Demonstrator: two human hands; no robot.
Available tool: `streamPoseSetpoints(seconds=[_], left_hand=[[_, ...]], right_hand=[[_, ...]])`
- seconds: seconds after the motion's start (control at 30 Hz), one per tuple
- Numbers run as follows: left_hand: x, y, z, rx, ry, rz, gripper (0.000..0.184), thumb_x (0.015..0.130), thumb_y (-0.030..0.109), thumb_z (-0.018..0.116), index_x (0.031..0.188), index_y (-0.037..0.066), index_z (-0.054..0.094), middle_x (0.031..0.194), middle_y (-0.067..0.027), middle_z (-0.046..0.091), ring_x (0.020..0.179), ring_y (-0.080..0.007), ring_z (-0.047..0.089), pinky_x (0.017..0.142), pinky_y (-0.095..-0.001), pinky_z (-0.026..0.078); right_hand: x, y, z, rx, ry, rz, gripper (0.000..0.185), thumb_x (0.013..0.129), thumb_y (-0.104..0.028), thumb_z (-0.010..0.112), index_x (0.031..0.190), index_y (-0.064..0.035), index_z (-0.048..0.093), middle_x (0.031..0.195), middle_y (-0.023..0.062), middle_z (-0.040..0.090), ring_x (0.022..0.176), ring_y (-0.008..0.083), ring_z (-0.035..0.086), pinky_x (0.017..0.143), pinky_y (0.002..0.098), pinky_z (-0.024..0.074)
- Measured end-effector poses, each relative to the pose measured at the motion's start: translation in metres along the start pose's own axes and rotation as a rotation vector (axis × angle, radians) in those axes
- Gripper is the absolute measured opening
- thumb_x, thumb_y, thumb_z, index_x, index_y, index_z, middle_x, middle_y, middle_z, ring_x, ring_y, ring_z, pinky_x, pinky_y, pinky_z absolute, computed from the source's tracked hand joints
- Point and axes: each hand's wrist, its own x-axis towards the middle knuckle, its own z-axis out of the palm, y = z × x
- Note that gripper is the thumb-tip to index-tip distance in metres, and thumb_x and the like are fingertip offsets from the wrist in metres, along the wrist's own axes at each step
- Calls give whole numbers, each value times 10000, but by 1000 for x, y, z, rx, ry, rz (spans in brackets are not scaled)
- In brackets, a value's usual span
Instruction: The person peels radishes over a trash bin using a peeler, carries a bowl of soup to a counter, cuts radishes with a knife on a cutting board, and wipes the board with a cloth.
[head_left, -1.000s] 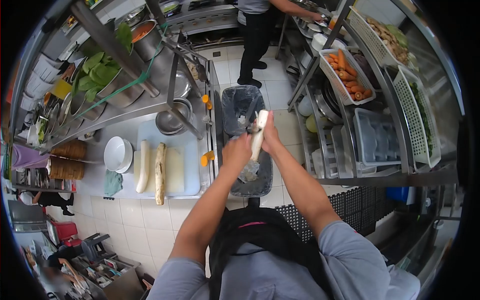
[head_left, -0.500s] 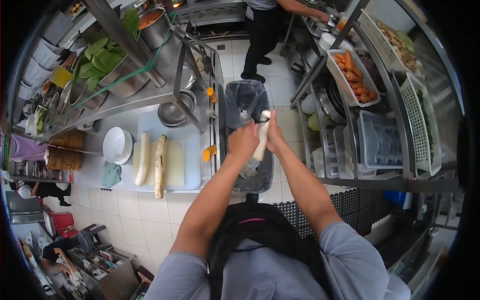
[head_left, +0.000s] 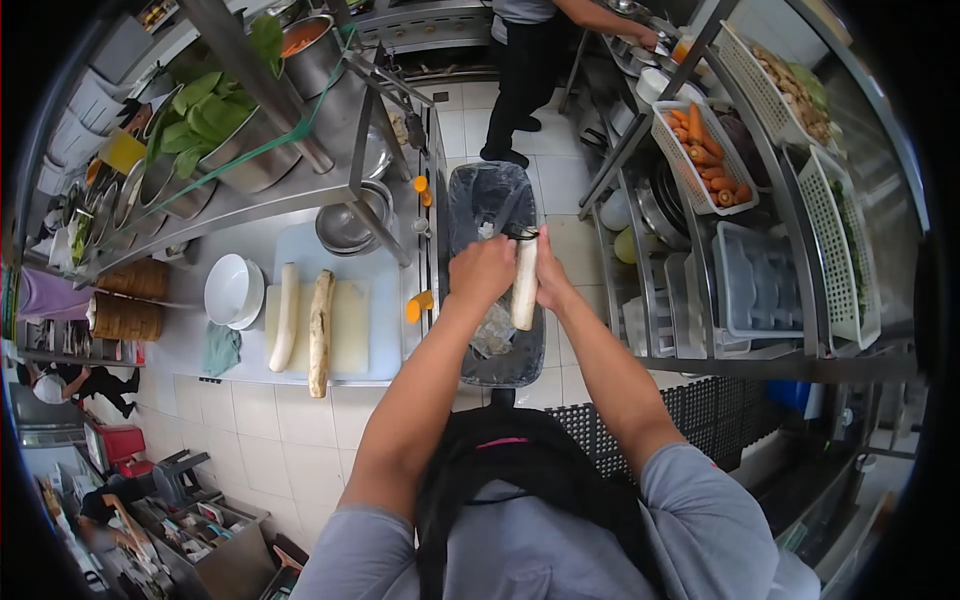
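Note:
A pale, long root (head_left: 524, 290) is held over a black bin lined with clear plastic (head_left: 493, 195). My right hand (head_left: 550, 270) grips it from the right side, near its upper end. On the root's left, my left hand (head_left: 483, 268) is closed round a dark peeler (head_left: 522, 233), whose head lies across the root's top end. Pale scraps (head_left: 494, 335) lie in the bin below. On a cutting board (head_left: 350, 330) to the left rest a smooth white root (head_left: 286, 318) and a second root with brown patches (head_left: 321, 333).
White bowls (head_left: 235, 290), a green cloth (head_left: 222, 348) and metal bowls (head_left: 352, 222) are on the left counter. Pots with leaves (head_left: 205, 120) stand above. At right, shelves hold a carrot basket (head_left: 708, 160). A co-worker (head_left: 520, 80) stands ahead.
My left hand and the peeler have shifted on the root, which now points more nearly straight down. The view has turned slightly since the earliest frame.

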Motion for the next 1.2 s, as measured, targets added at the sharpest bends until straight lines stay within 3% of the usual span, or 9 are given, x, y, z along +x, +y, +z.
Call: streamPoseSetpoints(seconds=[0.2,0.33,0.5,0.67,0.83,0.9,1.0,1.1,1.2], left_hand=[[-70,-36,44,33,-97,-45,308,997,347,516,991,91,686,846,-252,704,804,-476,685,726,-577,547],[-119,-72,62,125,-180,-72,308,1002,338,521,967,89,700,778,-227,707,729,-445,702,660,-570,560],[-43,-26,19,25,35,12,295,992,328,530,963,84,692,827,-237,705,785,-458,687,706,-565,548],[2,-5,16,-17,1,-24,302,996,318,513,941,77,687,810,-237,702,786,-473,680,719,-578,547],[-90,-56,68,71,-42,-20,287,1003,338,517,966,98,671,784,-234,699,745,-466,683,681,-568,554],[-125,-72,69,156,-206,-32,285,1004,346,525,965,107,674,774,-236,696,717,-465,681,663,-569,554],[-112,-79,71,113,-78,4,314,1001,365,529,959,100,691,779,-212,711,723,-420,707,618,-558,557],[-52,-25,21,33,90,20,290,991,340,540,955,97,694,813,-248,698,770,-461,685,686,-576,550],[-5,-5,9,1,38,-10,303,988,338,534,954,87,698,855,-249,703,798,-469,681,710,-578,547]], right_hand=[[15,-11,-9,275,65,-40,835,901,-822,414,1234,-71,564,956,84,600,818,218,608,752,407,553],[17,-19,-21,217,314,-64,778,908,-820,394,1056,-81,587,820,81,584,718,228,593,685,365,543],[11,-7,-22,33,46,29,772,951,-773,377,1138,-60,606,1028,114,634,856,219,632,778,388,561],[-3,1,17,90,108,-48,764,938,-790,389,1046,-71,625,859,65,615,772,197,615,699,371,532],[5,-11,-5,213,192,-55,793,929,-805,378,1043,-58,620,850,83,613,769,204,618,702,379,543],[8,-13,-16,164,223,-85,813,916,-823,368,1066,-60,606,834,95,599,733,224,619,672,399,555],[12,-10,-28,175,275,-99,817,904,-833,382,1102,-70,596,849,89,595,718,232,619,655,413,556],[2,-2,-23,84,153,-16,829,881,-848,412,1138,-79,587,866,78,581,730,228,610,650,428,546],[6,7,-7,67,46,-16,824,876,-849,424,1133,-84,587,855,78,575,740,228,612,651,434,540]])
